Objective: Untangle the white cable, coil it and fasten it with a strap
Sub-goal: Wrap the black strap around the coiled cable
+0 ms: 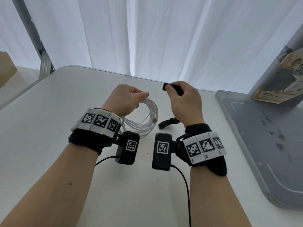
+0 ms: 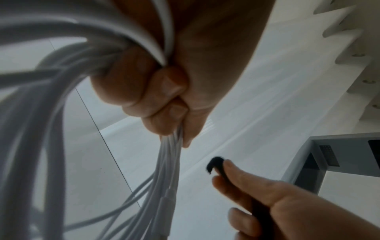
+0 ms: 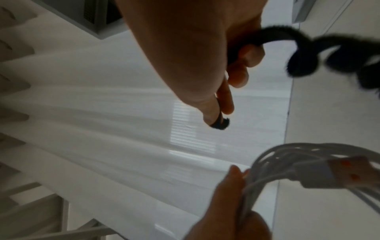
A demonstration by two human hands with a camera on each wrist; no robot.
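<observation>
The white cable hangs as a coil of several loops above the white table. My left hand grips the top of the coil in a fist, and the loops fan out below it. A plug end lies against the loops. My right hand is raised to the right of the coil and pinches one end of a black strap between thumb and fingers. The strap's other end curls out below the hand. The strap tip sits a short way from the cable bundle.
A grey metal base plate with a slanted post covers the table's right side. White curtains hang behind the far edge. A cardboard box is at the far left. Black wrist-camera cords trail toward me.
</observation>
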